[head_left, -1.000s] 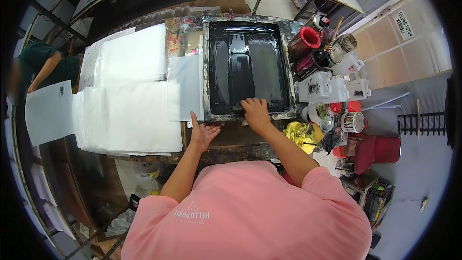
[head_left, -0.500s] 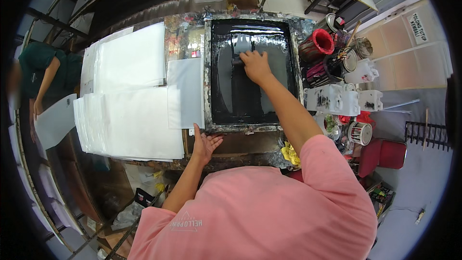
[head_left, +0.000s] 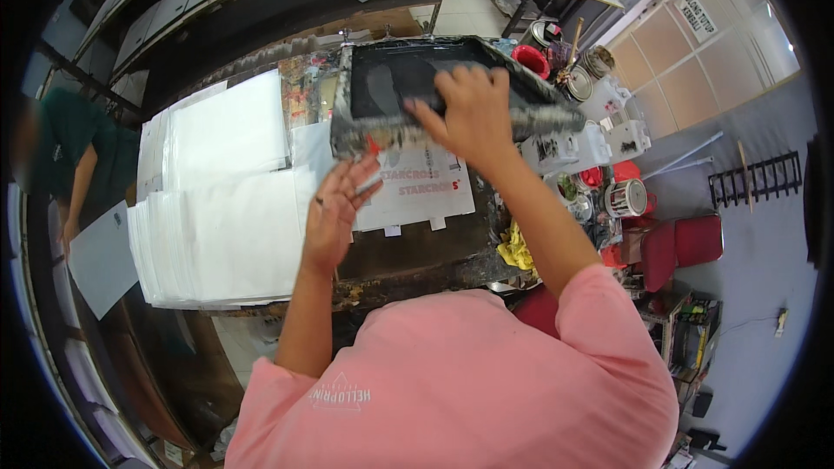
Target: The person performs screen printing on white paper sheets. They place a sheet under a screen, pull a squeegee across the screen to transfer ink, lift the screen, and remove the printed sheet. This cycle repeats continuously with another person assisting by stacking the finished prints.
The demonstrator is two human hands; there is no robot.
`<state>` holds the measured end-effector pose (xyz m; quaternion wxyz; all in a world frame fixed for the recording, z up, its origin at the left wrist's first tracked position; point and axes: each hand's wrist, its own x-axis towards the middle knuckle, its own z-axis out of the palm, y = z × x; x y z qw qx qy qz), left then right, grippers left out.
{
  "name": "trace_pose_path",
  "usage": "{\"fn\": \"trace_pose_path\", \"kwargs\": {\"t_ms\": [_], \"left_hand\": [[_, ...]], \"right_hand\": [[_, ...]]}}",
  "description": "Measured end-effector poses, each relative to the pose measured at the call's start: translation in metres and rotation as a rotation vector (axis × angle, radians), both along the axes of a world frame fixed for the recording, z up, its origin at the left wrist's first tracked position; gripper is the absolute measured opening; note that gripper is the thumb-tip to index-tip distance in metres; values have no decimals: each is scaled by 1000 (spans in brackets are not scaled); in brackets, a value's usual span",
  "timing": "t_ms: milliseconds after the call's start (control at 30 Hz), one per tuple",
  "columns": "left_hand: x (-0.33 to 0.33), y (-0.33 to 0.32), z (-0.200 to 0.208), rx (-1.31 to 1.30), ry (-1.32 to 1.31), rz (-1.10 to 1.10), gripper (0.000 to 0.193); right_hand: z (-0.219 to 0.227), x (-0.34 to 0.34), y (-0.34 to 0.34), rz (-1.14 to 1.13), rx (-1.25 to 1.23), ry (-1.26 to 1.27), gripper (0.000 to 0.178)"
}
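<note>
Frame (head_left: 391,130) and dark surface (head_left: 408,71) stood tilted in the head view, the near edge raised above the bench (head_left: 417,269) and above a flat white sheet (head_left: 417,208) with pale red print. The right hand (head_left: 476,117) reached over that edge, fingers bent and thumb out to the left; what it pinched, if anything, could not be told. The left hand (head_left: 334,213) was loosely spread, its fingertips just beside the near left corner (blur hid whether they touched). Good handling seemed to call for a steady, level grip, without twisting, and clean fingers kept off the wet-looking black. Inside the rim the surface looked smooth, with a duller gray patch; the sides were rough and blotchy. Thin white paper (head_left: 234,239) lay piled to the left, while a crumpled yellow wad (head_left: 516,250) sat to the right.
</note>
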<state>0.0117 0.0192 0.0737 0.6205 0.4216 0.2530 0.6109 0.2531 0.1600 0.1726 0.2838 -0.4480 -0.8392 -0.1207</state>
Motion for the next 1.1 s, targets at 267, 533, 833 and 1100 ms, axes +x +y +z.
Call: {"fn": "trace_pose_path", "kwargs": {"t_ms": [267,533,833,1100], "left_hand": [[-101,-5,-171,-619,1727,717,85],[-115,-26,-180,-713,1536,656,35],[-244,-4,-37,-633,1102,678,33],[-376,-33,-82,-735,1978,1219,62]], "right_hand": [[46,-18,51,5,-15,78,66],[78,-28,70,10,-62,102,59],[74,-25,65,-29,-55,84,49],[61,-26,47,-2,-45,14,41]]}}
